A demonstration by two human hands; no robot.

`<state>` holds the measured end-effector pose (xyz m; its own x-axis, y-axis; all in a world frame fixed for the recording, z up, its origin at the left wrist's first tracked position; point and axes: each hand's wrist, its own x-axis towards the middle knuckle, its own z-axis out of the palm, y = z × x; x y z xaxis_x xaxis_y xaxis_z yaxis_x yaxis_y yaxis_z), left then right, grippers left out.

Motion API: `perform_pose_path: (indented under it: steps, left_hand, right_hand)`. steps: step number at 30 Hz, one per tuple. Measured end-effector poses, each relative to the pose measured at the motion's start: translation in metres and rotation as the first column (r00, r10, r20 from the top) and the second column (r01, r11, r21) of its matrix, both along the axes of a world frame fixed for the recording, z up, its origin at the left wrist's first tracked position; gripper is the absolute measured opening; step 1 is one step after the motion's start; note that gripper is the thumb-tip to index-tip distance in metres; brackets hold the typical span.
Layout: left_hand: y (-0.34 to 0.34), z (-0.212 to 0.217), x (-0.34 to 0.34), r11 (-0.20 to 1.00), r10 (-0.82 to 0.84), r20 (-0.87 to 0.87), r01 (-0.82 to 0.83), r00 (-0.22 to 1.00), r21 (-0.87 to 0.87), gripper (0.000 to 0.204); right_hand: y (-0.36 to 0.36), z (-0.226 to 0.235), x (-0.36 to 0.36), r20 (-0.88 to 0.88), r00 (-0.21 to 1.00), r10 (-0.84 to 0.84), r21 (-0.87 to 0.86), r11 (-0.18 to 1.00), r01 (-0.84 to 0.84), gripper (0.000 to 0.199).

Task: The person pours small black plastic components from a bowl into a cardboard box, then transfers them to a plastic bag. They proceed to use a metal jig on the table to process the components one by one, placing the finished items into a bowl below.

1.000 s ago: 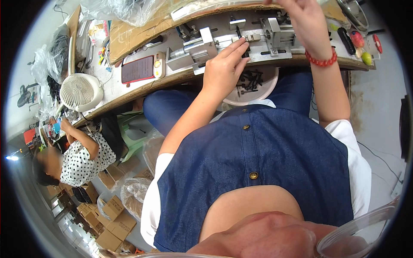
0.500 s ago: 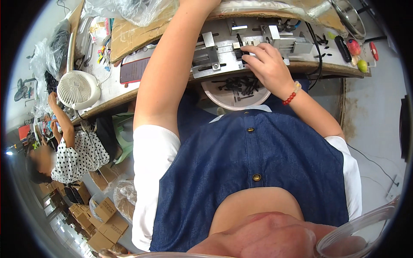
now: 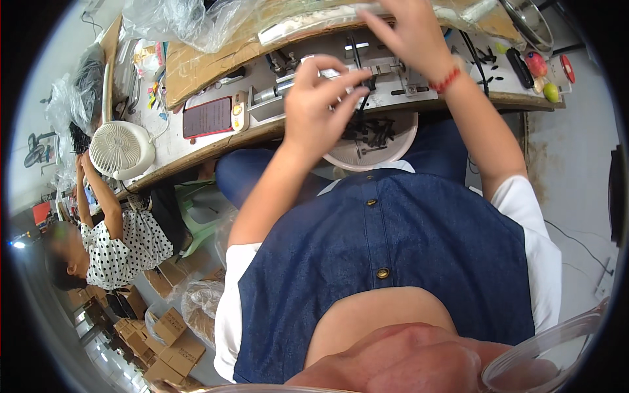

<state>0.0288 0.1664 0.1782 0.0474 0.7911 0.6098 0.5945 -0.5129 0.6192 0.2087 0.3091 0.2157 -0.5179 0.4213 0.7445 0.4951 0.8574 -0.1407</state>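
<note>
My left hand [image 3: 313, 108] is back by the silver metal fixture [image 3: 384, 69] — fingertips at a small black part [image 3: 369, 84] there, pinch unclear; my right hand [image 3: 419, 40] has lifted away, thumb spread.

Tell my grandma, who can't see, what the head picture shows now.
A person's left hand is at a small black part by a metal fixture on a workbench; the right hand hovers over the bench. A pale tub of black pieces sits below, with a white fan and a phone to the left.
</note>
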Motion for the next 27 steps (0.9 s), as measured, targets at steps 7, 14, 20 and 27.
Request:
perform_pose_path:
  steps: [7,14,20,27]
  left_hand:
    - [-0.011,-0.047,0.018,0.98,0.017,-0.068,-0.03,0.998,-0.199,0.022]
    - [-0.009,-0.05,0.022,0.99,0.076,-0.146,-0.092,0.986,-0.108,0.029]
    - [0.009,-0.021,0.006,0.999,0.04,-0.112,-0.038,0.993,0.017,0.035]
    - [0.123,0.058,-0.053,0.943,0.295,-0.523,-0.157,0.8,0.292,0.027]
  right_hand:
    - [0.066,0.01,-0.042,0.117,0.99,-0.079,-0.144,0.985,0.096,0.016]
    - [0.01,0.039,-0.02,-0.127,0.992,0.007,-0.616,0.783,-0.085,0.014]
    - [-0.044,0.01,0.027,-0.241,0.965,0.1,-0.632,0.739,-0.234,0.015]
    - [-0.098,-0.04,0.03,0.043,0.979,0.202,-0.364,0.915,-0.173,0.02]
